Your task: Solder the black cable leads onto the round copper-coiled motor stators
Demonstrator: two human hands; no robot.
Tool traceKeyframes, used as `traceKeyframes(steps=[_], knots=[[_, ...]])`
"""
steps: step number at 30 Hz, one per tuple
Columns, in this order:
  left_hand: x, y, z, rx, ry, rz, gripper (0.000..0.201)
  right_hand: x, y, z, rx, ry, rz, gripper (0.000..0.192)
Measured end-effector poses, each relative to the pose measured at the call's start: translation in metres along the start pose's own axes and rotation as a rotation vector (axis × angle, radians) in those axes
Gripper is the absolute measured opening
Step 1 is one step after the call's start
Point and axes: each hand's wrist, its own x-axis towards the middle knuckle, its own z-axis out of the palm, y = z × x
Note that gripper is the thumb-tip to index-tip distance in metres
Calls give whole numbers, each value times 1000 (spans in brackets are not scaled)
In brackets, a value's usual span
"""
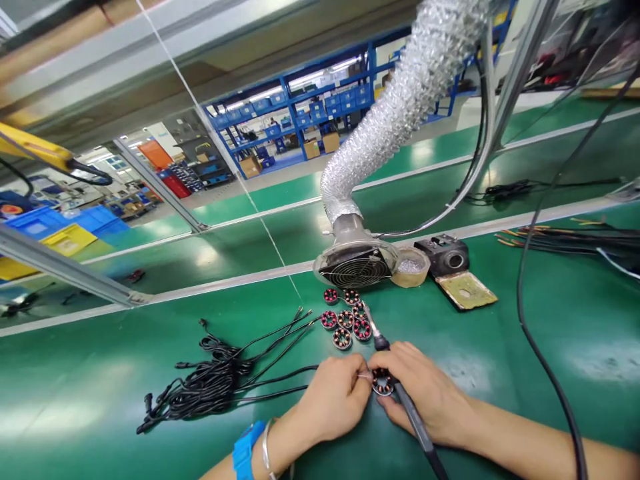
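Note:
My left hand is closed in a pinch on a thin wire beside a small ring-shaped motor stator with copper windings. Black cables run up to this hand from the left. My right hand is closed, its fingers gripping the stator's edge. A soldering iron passes through the same hand, its metal tip pointing away from me. Several more stators, with red or copper coils, lie just beyond both hands, close to the tip. My fingers partly cover the held stator.
A heap of black cables lies at left. Behind the stators stand a round fume-extractor hood on a silver duct, a tape roll, a black iron stand and a yellowish sponge. Another black cord hangs at right.

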Motion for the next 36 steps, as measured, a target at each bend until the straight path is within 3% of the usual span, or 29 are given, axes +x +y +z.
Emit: traceKeyframes(steps=[4,7,9,14,16,19,22,24,27,32,36], knots=[[5,-12,-3,-314,-149,-76,25,-2,-1,1,20,11,68,37],[4,-14,-5,-455,-82,-126,27,-2,-4,1,16,28,105,38],[1,-11,-5,-358,-26,-91,22,-1,-5,2,-1,36,118,38],[-10,-9,4,47,44,249,12,3,-5,1,-22,22,107,37],[-15,-12,7,147,64,276,11,2,-4,0,-26,27,110,38],[-21,-14,6,149,21,186,15,0,-4,-1,-26,42,96,38],[-22,-14,-3,-30,-113,-21,17,-1,-3,-2,-31,58,76,38],[-17,-14,-10,-168,-109,-120,21,-1,-3,-3,-30,66,71,39],[-3,-12,-19,-263,-6,-106,29,-2,-1,-4,-13,54,64,41],[18,-6,-17,-313,-282,-156,19,-6,0,-6,40,-4,67,39],[17,-2,-15,-476,-328,-194,21,-6,1,-9,93,-19,96,40]])
